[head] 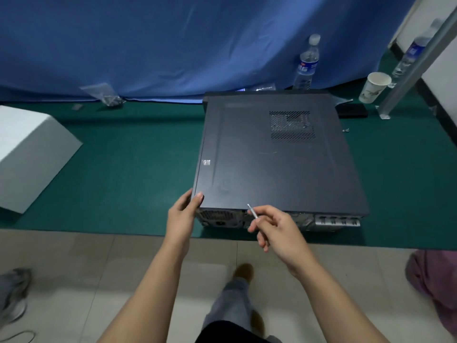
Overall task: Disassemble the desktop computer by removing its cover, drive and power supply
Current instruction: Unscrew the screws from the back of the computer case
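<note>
Left hand (184, 210) grips the near left corner of the desktop computer (277, 159), thumb on top of the cover (259, 169) and fingers down the side, while the right hand (275, 229) pinches a thin screwdriver (252, 212) with its tip just above the cover's near edge. That computer lies on its side on the green mat (123, 169), rear panel (222, 217) facing the person and overhanging toward the table's front edge. With the cover in place, this looks like step 1: freeing the cover. Next, the tip has to find a rear-panel screw, which I cannot make out here, while the left hand steadies the case. A small sticker (205, 162) on the cover is too blurred to read; the water bottle (306, 64) carries a blue label, lettering illegible.
</note>
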The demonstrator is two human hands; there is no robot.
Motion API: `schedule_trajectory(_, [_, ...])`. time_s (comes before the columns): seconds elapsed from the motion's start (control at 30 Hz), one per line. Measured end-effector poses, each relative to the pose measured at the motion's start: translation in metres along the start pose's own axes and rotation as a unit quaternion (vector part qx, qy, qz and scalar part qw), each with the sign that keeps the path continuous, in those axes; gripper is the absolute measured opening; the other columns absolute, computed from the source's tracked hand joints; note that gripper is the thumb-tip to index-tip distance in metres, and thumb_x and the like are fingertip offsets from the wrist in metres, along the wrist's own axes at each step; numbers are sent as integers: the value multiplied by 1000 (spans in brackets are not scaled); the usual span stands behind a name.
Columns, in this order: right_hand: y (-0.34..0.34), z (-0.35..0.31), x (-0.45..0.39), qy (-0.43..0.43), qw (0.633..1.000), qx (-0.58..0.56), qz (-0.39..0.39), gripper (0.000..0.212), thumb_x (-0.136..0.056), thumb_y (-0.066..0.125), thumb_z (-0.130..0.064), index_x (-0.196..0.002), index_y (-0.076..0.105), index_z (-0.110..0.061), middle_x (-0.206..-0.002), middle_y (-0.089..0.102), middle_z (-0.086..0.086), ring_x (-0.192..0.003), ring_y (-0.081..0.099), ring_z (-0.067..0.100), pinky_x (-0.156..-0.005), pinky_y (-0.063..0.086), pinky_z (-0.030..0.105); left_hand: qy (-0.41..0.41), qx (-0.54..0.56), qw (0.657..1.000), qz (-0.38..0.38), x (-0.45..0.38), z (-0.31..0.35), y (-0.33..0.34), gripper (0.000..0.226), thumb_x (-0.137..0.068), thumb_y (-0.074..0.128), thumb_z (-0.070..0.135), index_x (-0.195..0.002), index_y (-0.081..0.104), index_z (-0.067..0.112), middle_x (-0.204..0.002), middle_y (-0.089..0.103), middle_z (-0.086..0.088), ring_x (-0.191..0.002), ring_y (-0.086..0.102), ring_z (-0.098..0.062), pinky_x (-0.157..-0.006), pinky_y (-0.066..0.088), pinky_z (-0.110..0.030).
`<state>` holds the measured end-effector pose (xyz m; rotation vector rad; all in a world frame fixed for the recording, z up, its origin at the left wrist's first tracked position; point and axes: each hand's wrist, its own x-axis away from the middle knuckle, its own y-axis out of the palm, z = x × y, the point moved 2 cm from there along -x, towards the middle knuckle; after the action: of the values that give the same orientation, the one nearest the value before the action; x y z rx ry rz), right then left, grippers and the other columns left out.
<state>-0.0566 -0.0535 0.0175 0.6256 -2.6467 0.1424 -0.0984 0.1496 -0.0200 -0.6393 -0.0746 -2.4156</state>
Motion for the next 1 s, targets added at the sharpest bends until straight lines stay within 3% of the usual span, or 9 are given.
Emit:
schedule_trajectory(0.1, [18, 14, 4, 12, 1000, -4, 5, 21, -96, 46, -7, -98, 64, -17, -61, 58, -5, -42, 34, 3, -41, 29, 14, 0, 38, 999, -19, 0, -5, -4, 46, -90, 64, 27, -133, 54, 15, -119, 65, 4, -106, 61, -4, -93, 45, -23])
schedule_trajectory(0.33, [53, 28, -5, 36, 996, -61, 60, 23, -98, 47, -14, -107, 60, -30, -60, 51, -3, -42, 33, 2, -42, 29, 14, 23, 5, 996, -85, -6, -4, -13, 46, -90, 61, 32, -134, 54, 22, -120, 66, 9, -113, 60, -7, -100, 45, -26])
schedule_trajectory(0.57, [59, 35, -9, 45, 990, -95, 97, 25, -98, 47, -15, -117, 59, -25, -61, 53, -4, -42, 35, 1, -42, 30, 13, 20, 10, 997, -77, -7, -6, -12, 55, -88, 62, 37, -139, 49, 20, -131, 59, 4, -118, 56, -9, -106, 41, -31])
schedule_trajectory(0.77, [63, 29, -6, 75, 981, -158, 87, 24, -99, 45, -15, -118, 59, -20, -66, 49, 2, -41, 31, 3, -38, 26, 13, 22, 26, 997, -65, -6, -7, -9, 52, -91, 60, 34, -139, 49, 19, -126, 62, 4, -116, 58, -9, -103, 43, -28])
schedule_trajectory(0.9, [65, 28, -4, 117, 952, -276, 56, 22, -99, 44, -15, -111, 62, -16, -63, 48, 1, -39, 28, 4, -35, 21, 14, 20, 26, 997, -68, -5, -9, -9, 53, -90, 60, 35, -139, 48, 18, -126, 62, 4, -118, 57, -10, -105, 42, -30])
schedule_trajectory(1.0, [66, 29, -6, 174, 886, -430, 13, 22, -99, 41, -12, -108, 59, -5, -60, 46, 2, -35, 27, 3, -32, 18, 14, 19, 33, 997, -64, -6, -9, -9, 51, -91, 60, 33, -138, 49, 18, -126, 63, 3, -117, 58, -10, -104, 43, -29])
